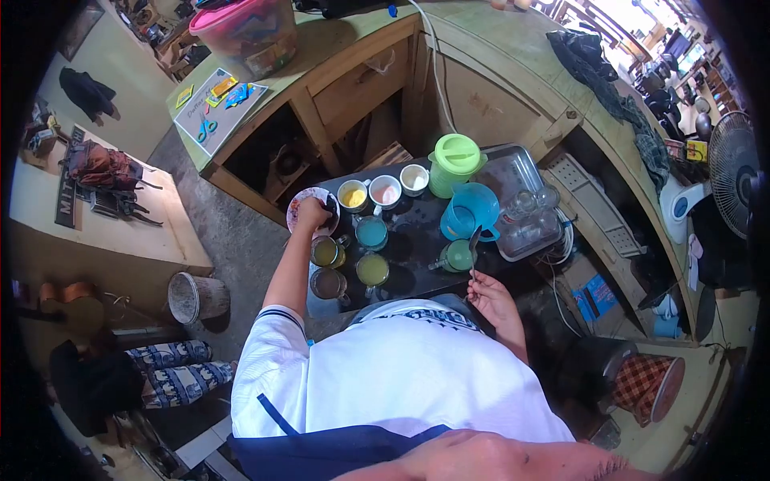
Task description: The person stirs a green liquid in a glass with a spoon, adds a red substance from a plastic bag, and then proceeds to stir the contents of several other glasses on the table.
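My right hand [493,301] pinches the handle of a metal spoon [474,255], held upright beside a glass mug of green liquid [458,256]. My left hand [311,213] reaches over a patterned plate [295,229] at the far left, fingers curled down next to something dark; what they grip is hidden. Near it stand three white cups, holding yellow powder [352,195], pink contents [385,192] and pale contents [414,179]. Several glass mugs hold drinks: blue [371,232], olive [326,252], yellow-green [373,271] and brown [328,284]. A blue pitcher [469,210] stands behind the green mug.
A lidded green pitcher [455,167] and a metal tray [507,159] with clear glasses [532,220] occupy the dark table's right end. Behind runs a wooden counter [353,56] bearing a pink-lidded tub [245,36] and scissors [206,127]. A bucket [192,298] stands on the floor.
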A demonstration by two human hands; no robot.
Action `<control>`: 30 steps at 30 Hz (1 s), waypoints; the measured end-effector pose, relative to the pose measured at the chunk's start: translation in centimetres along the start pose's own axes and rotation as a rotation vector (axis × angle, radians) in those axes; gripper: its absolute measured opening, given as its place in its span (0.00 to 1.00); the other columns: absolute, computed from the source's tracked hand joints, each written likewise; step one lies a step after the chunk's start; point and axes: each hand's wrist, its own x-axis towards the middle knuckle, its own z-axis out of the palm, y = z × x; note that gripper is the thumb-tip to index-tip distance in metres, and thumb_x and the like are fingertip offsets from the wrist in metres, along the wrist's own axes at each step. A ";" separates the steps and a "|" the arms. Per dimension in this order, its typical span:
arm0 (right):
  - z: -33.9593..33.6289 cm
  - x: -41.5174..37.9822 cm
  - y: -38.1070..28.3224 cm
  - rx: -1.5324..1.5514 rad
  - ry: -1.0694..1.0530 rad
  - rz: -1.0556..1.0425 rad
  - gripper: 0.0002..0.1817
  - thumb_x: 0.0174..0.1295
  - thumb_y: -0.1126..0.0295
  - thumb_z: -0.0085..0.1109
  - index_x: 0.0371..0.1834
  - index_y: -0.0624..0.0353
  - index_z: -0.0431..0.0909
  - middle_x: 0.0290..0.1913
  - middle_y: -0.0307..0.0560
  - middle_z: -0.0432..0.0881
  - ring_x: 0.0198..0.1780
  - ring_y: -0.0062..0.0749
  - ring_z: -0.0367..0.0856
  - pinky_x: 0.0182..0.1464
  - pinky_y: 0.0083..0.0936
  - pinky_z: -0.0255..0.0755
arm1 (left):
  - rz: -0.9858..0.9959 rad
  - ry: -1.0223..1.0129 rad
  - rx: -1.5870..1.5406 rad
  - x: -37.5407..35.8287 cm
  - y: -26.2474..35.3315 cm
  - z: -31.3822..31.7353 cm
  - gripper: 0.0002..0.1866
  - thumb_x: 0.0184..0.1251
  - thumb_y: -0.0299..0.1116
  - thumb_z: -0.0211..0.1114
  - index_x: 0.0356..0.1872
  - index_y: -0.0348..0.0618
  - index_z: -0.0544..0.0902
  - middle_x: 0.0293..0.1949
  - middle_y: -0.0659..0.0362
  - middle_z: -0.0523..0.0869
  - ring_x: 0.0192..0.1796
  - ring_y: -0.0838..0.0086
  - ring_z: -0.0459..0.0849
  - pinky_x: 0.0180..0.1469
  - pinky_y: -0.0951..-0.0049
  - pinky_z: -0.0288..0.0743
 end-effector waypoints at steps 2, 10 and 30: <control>0.1 -0.1 0.4 0.012 -0.009 0.003 0.15 0.63 0.79 0.57 0.54 0.62 0.75 0.40 0.43 0.82 0.39 0.25 0.80 0.43 0.21 0.76 | -0.012 -0.007 -0.057 -0.4 -0.4 0.2 0.17 0.41 0.37 0.76 0.32 0.38 0.87 0.35 0.45 0.87 0.38 0.57 0.87 0.45 0.62 0.80; 0.4 -0.5 0.8 0.033 0.013 -0.030 0.14 0.63 0.80 0.53 0.52 0.63 0.75 0.38 0.43 0.79 0.34 0.23 0.76 0.39 0.20 0.72 | 0.247 0.276 -0.136 -3.5 -0.2 -1.7 0.15 0.54 0.29 0.63 0.43 0.35 0.83 0.40 0.40 0.85 0.44 0.52 0.85 0.48 0.61 0.77; 6.7 1.5 -1.1 -0.499 0.079 -0.124 0.15 0.73 0.63 0.48 0.38 0.64 0.78 0.20 0.26 0.62 0.17 0.08 0.54 0.19 0.12 0.46 | 0.554 -0.621 -0.920 -18.4 18.6 -4.8 0.13 0.63 0.19 0.58 0.48 0.39 0.74 0.39 0.62 0.82 0.39 0.81 0.80 0.42 0.79 0.75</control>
